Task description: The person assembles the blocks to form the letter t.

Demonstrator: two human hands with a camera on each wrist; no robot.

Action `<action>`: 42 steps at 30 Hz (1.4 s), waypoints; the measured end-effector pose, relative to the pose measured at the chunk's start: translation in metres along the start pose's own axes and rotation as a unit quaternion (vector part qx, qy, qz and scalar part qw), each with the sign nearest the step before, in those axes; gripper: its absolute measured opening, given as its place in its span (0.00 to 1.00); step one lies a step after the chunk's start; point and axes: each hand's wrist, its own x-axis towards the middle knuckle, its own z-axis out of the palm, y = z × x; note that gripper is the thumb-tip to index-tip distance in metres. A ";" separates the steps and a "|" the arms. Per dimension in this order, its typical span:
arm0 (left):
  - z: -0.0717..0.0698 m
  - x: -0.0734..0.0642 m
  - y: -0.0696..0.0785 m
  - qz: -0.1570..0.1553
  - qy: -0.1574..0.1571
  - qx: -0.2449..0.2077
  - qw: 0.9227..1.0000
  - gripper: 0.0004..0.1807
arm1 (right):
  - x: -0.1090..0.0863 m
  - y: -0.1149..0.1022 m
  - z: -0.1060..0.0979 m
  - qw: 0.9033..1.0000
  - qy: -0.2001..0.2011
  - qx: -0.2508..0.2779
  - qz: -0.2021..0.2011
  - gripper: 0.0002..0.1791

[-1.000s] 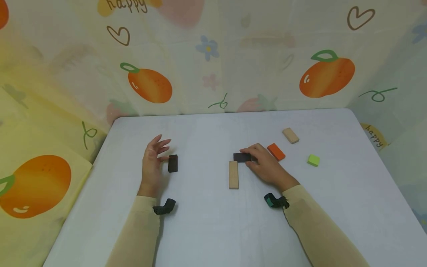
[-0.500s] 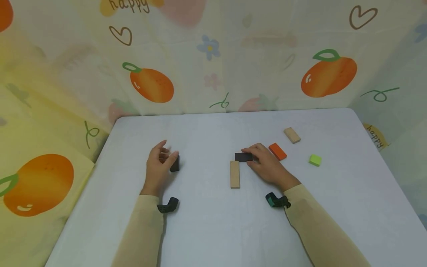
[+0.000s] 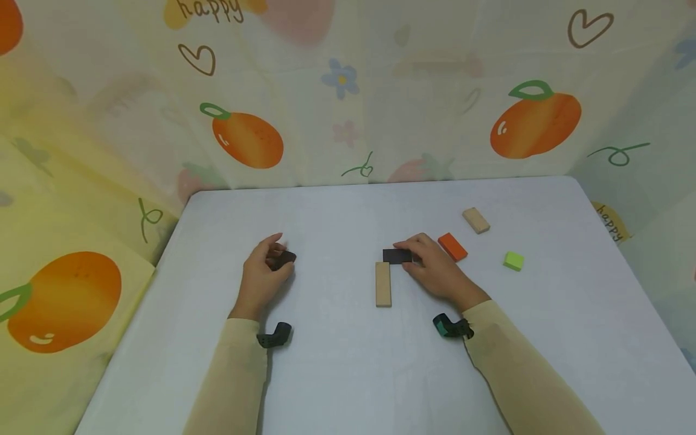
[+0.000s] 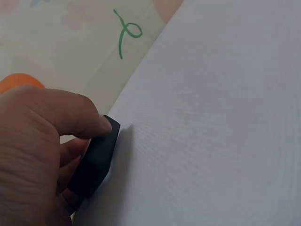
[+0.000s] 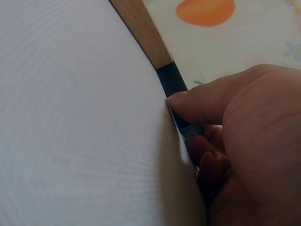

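We wear plain beige long sleeves, the left sleeve [image 3: 231, 368] and right sleeve [image 3: 524, 362] both ending at the wrist. Our left hand [image 3: 260, 278] and right hand [image 3: 437, 269] are bare. On our wrists sit a black, elbow-shaped left device [image 3: 274, 336] and a matching right device [image 3: 454, 328], whose end shows a teal patch [image 3: 443, 328].

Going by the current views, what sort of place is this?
Probably a staged tabletop filming spot, though the wider room isn't visible. Signs: a white tabletop, a fruit-print backdrop behind it and along both sides, and a small black device at each wrist.
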 end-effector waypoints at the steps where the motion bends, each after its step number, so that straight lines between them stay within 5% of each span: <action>1: 0.000 0.000 0.000 0.002 0.000 0.002 1.000 0.38 | 0.000 0.000 0.000 1.000 0.000 0.000 0.002 0.24; 11: -0.001 -0.001 0.003 -0.025 0.030 0.036 0.999 0.31 | -0.001 0.000 0.000 1.000 -0.005 0.012 0.007 0.24; 23: -0.001 -0.001 0.007 -0.022 0.034 0.060 0.997 0.22 | -0.001 0.001 0.000 1.000 -0.005 0.011 0.008 0.24; 42: 0.015 -0.001 0.020 0.081 0.013 0.010 0.997 0.19 | 0.000 0.000 0.000 1.000 -0.003 0.009 0.005 0.23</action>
